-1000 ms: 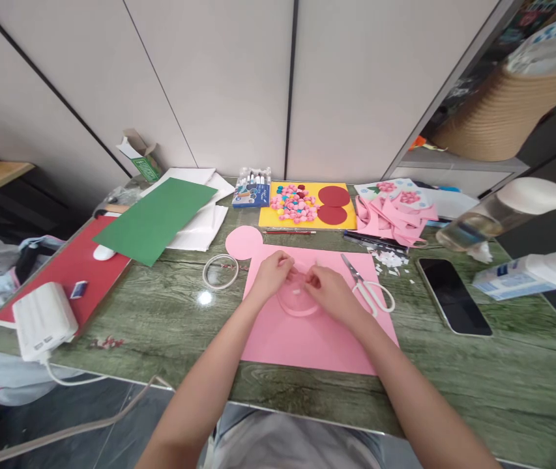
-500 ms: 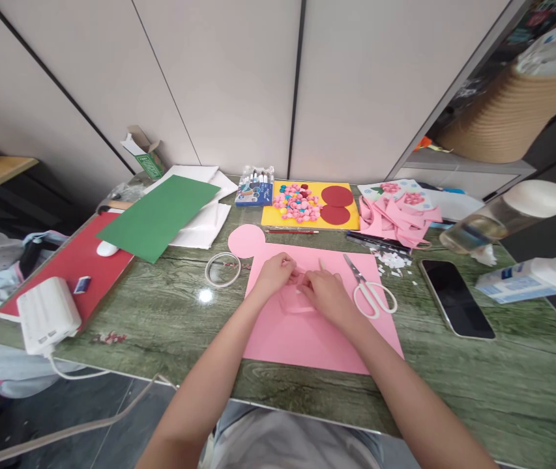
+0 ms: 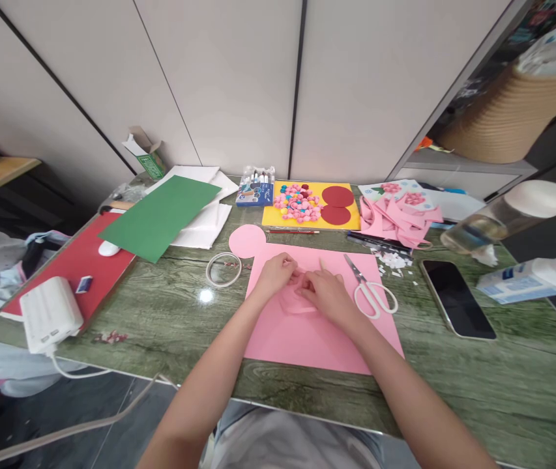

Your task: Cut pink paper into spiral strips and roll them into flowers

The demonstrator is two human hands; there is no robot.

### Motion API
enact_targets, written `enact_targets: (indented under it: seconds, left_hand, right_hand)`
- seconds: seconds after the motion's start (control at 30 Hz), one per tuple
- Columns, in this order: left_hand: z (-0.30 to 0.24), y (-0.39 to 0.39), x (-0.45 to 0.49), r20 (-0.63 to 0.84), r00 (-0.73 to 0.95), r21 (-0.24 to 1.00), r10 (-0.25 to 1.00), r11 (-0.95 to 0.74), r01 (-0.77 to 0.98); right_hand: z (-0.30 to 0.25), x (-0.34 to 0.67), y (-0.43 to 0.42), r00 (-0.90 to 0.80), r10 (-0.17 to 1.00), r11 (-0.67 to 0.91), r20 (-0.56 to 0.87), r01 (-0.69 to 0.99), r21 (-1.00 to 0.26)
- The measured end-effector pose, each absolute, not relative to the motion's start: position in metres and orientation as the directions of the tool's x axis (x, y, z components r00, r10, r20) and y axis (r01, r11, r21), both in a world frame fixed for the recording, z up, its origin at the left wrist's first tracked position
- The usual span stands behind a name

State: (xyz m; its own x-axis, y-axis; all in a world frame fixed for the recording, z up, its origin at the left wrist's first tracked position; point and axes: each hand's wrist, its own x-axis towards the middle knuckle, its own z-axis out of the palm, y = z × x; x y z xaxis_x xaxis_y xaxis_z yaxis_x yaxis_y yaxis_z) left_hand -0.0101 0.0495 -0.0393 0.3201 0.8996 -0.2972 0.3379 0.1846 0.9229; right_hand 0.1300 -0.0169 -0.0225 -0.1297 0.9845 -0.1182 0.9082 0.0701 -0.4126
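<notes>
A large pink paper sheet (image 3: 302, 342) lies flat before me on the dark green wood-grain table. Over its upper half, my left hand (image 3: 276, 273) and my right hand (image 3: 324, 291) face each other with fingertips bent in a pinch. Between and below them is a smaller pink paper piece (image 3: 294, 304), its edge held by both hands; its full shape is partly hidden by my fingers. White-handled scissors (image 3: 369, 291) rest with blades parted, right of my right hand. A pink paper circle (image 3: 247, 241) sits at the sheet's upper left corner.
A roll of clear tape (image 3: 223, 270) is left of the sheet. Behind are a yellow sheet (image 3: 341, 225) with pom-poms (image 3: 300, 203), and pink paper scraps (image 3: 399, 218). A phone (image 3: 457, 299) and bottles stand right; green paper (image 3: 160, 215) and a white power bank (image 3: 50, 314) are left.
Almost nothing differs. Both hands stay over the pink sheet, with only tiny shifts of the fingers; the whole view has moved slightly.
</notes>
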Motion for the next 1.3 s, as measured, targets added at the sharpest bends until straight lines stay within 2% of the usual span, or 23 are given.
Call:
enact_targets:
  seconds: [0.3,0.47,0.7,0.9,1.17,1.3]
  left_hand:
    - [-0.043,0.050,-0.011,-0.289,0.327,0.930,0.900,0.182,0.320]
    - [-0.036,0.050,-0.011,-0.288,0.333,0.941,0.898,0.201,0.271]
    - [-0.005,0.041,-0.011,-0.194,0.348,0.979,0.917,0.160,0.123]
    - [0.003,0.032,-0.004,-0.185,0.321,0.983,0.929,0.172,0.071]
    - [0.007,0.024,-0.001,-0.167,0.340,0.985,0.926,0.171,0.017]
    - [0.014,0.020,0.000,-0.162,0.351,0.986,0.922,0.160,0.034]
  right_hand:
    - [-0.022,0.130,-0.015,-0.113,0.987,0.044,-0.115,0.874,-0.484]
    - [-0.023,0.133,-0.015,-0.096,0.994,0.042,-0.060,0.808,-0.588]
    - [-0.012,0.154,-0.012,0.156,0.982,-0.011,0.108,0.615,-0.788]
    - [0.001,0.164,-0.011,0.105,0.992,0.020,0.066,0.385,-0.922]
    - [0.009,0.157,-0.014,0.093,0.995,0.017,0.039,0.230,-0.973]
    - [0.009,0.155,-0.016,0.166,0.985,0.007,0.048,0.238,-0.971]
